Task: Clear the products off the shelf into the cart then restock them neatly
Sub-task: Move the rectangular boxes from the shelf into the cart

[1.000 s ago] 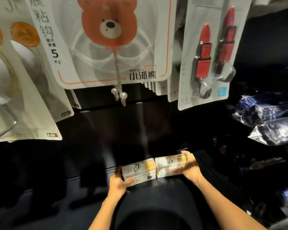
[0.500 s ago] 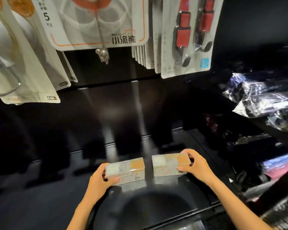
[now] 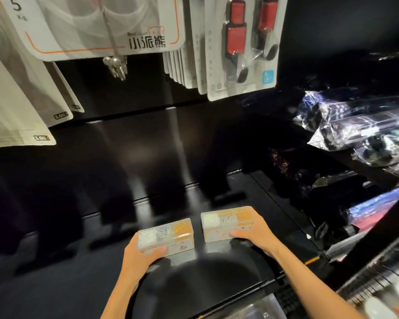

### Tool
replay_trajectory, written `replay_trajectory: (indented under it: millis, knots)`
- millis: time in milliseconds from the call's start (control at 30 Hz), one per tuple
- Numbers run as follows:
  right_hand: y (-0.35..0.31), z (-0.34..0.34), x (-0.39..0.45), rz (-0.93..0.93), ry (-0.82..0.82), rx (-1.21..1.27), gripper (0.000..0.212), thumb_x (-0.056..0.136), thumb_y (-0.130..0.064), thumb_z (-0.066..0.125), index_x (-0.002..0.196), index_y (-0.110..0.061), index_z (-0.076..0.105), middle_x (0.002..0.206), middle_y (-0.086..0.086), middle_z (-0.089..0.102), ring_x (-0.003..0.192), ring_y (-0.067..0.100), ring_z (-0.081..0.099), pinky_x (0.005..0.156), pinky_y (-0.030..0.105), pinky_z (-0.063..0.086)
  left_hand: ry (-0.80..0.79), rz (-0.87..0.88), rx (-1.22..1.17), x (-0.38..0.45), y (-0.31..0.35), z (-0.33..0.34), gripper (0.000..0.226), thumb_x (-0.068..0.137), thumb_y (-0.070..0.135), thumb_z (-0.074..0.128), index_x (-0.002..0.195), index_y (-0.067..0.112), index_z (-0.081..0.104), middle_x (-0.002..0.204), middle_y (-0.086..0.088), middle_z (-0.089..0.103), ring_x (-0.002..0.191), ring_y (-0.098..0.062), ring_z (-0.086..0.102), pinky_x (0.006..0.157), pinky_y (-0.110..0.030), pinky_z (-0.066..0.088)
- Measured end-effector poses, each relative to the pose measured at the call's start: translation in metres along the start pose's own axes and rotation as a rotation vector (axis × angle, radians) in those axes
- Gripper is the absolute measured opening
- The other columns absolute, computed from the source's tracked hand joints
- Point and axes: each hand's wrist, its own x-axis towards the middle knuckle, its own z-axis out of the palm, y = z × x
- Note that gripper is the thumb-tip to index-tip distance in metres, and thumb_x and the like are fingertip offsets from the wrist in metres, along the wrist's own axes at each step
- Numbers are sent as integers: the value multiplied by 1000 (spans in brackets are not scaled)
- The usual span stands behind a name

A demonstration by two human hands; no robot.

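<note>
Two clear boxes sit side by side, a small gap apart, over the black shelf (image 3: 194, 157): your left hand (image 3: 139, 256) grips the left box (image 3: 168, 233) with its thumb on the front, and your right hand (image 3: 255, 233) grips the right box (image 3: 226, 223) the same way. Carded hooks (image 3: 240, 47) hang above, bagged goods (image 3: 359, 125) lie to the right, and a wire cart (image 3: 378, 288) stands at lower right.

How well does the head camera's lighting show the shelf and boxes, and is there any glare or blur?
Head view: dim, the black shelf glossy with streaks of glare; both clear boxes, left and right, well lit; hanging cards bend from wide-angle distortion; wire cart at lower right blurred.
</note>
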Motion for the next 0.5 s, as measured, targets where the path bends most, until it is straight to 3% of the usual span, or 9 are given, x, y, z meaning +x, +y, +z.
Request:
replay_trajectory:
  millis: [133,233,367,500]
  knots:
    - [-11,7,-17,-2,31,101,50,71,-2,80,111,-18,54,109,1,68,100,11,67,79,26,55,-54,46,-45,2,12,3,59,53,23,83,107,20,60,98,5,70,87,-6,67,65,-18,50]
    - [-16,8,-36,-14,84,193,55,69,-14,82,117,-13,54,112,3,69,105,16,66,80,29,55,-128,94,-76,3,25,9,62,46,36,80,103,25,59,96,11,71,88,-3,67,66,-17,52]
    - [-20,1,-73,18,224,238,56,72,-17,81,119,-16,50,115,1,66,106,14,64,87,31,54,-204,78,-151,-1,32,17,59,55,28,79,110,21,58,107,4,67,100,-12,65,80,-31,53]
    - [-20,-8,-127,16,304,265,61,70,-22,81,121,-16,49,115,1,67,107,15,65,89,35,54,-304,75,-173,-22,39,27,65,52,32,81,112,21,59,107,3,70,99,-15,67,86,-40,53]
